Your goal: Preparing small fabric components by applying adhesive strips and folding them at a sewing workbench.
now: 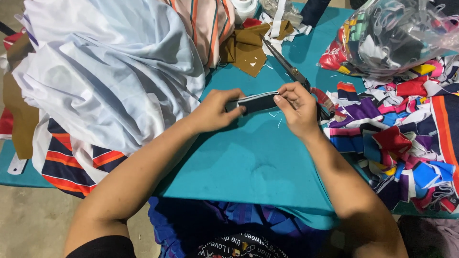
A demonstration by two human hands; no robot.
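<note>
We see the left hand [213,111] and right hand [295,104] each pinching an end of a small dark fabric strip [254,102], held just above the teal table [248,157]; keep edges aligned, tension even. Beyond lie scissors [289,70] and brown cloth [246,48]

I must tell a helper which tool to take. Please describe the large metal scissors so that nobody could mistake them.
On the teal table, look just beyond the right hand. The large metal scissors lie there, blades pointing toward the brown cloth piece. They are the only hard, shiny thing among soft fabric.
</note>
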